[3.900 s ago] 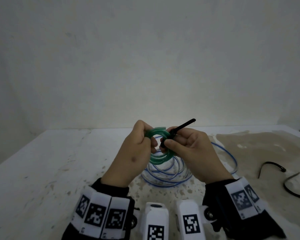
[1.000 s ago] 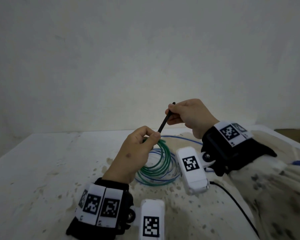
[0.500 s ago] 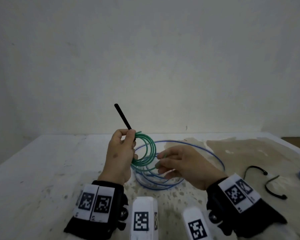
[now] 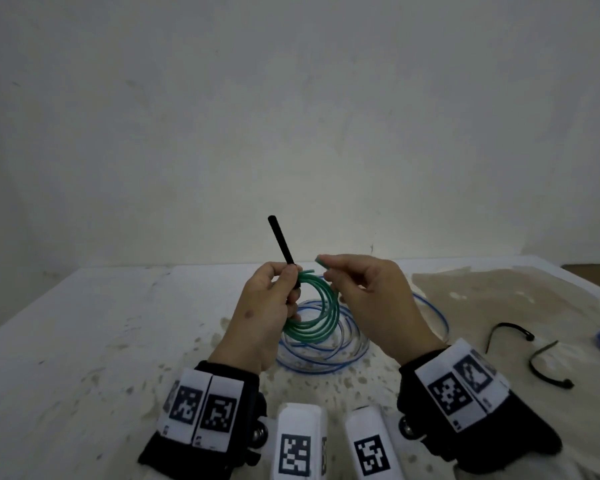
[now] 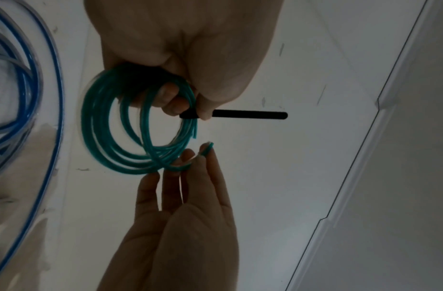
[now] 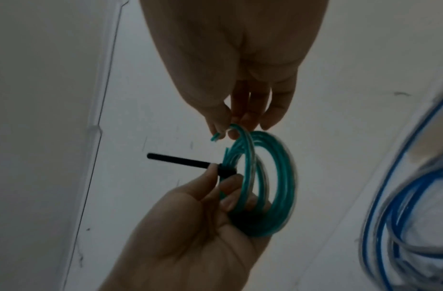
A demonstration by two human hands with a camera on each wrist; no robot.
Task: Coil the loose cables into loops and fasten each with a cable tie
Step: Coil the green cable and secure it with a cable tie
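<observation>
Square coded markers on the wristbands (image 4: 201,410) carry no readable words. The left hand (image 4: 264,313) grips the green coil (image 4: 314,317) at its black tie (image 4: 281,242), fingers curled through the loops. The right hand (image 4: 371,303) pinches the coil's loose end; only the wrist views show that pinch. Behind, the blue coil (image 4: 326,358) on the table (image 4: 84,323) is partly hidden; two spare ties (image 4: 510,332) lie right.

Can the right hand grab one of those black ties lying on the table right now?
Probably not yet: the right hand pinches the green cable end. Nothing blocks the way to the spare ties, which lie in the open to its right, so it could once it lets go.
</observation>
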